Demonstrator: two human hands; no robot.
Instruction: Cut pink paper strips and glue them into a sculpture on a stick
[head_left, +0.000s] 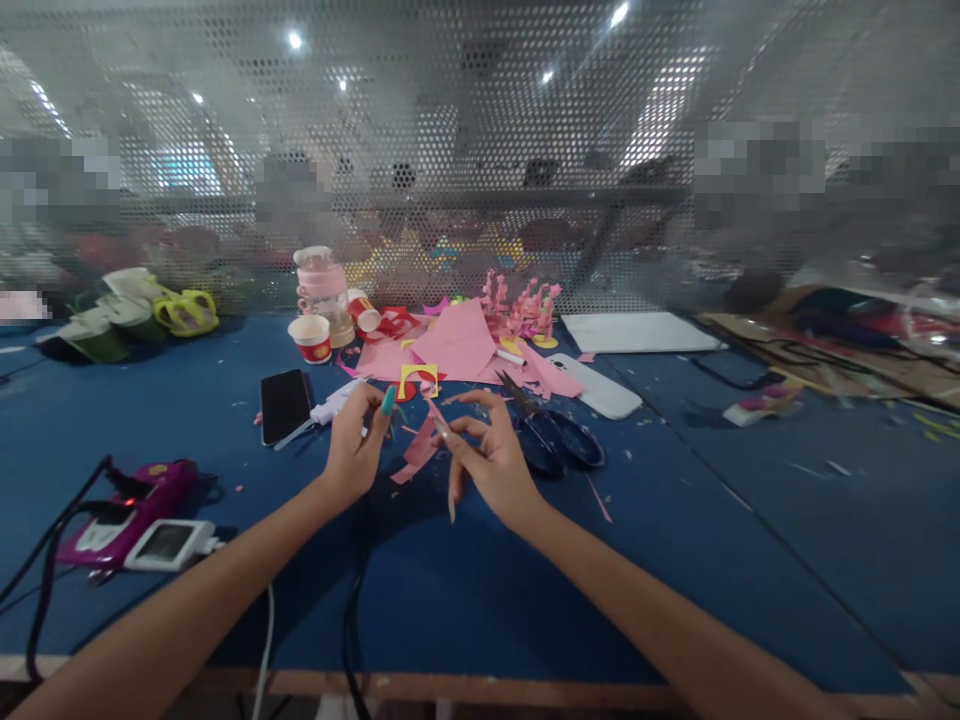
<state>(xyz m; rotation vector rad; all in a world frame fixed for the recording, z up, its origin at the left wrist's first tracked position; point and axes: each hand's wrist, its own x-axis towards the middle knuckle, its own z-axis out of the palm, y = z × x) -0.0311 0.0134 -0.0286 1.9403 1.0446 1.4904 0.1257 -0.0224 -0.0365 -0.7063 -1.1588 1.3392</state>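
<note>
Your right hand (pixel 491 450) pinches a pink paper strip (pixel 418 455) at its fingertips, above the middle of the blue table (pixel 480 600). Your left hand (pixel 352 445) is just left of it, thumb and fingers drawn close; you cannot tell whether they grip anything. Scissors (pixel 574 438) lie right of your right hand, pink sheets (pixel 456 340) on the far side, a black phone (pixel 286 405) to the left.
</note>
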